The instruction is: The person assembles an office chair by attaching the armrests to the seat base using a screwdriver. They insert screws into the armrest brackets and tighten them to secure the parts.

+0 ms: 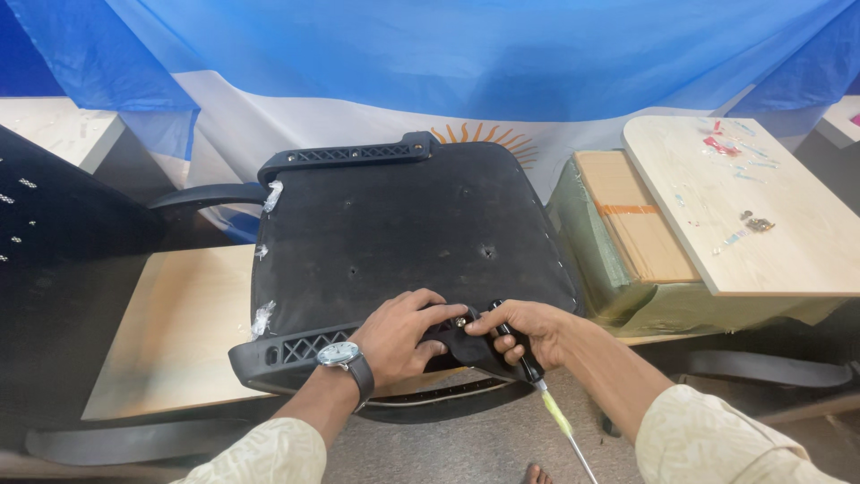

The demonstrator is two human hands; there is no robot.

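An upturned black chair seat (403, 233) lies on the wooden counter (179, 332), its underside facing up. At the seat's near edge the left hand (403, 333), a watch (340, 355) on its wrist, presses flat on a black bracket (466, 345). Just right of it, the right hand (528, 330) is clamped around a screwdriver (551, 403) whose yellow-banded shaft points down past the seat's edge. Right of the seat sits a cardboard box (632, 224).

Black chair seat (403, 233), upside down on a low wooden table, dusty underside up, plastic armrest brackets along far and near edges. Small metal bolt (460, 320) at near edge; screwdriver (537, 381), black handle, yellow-and-silver shaft slanting down-right.
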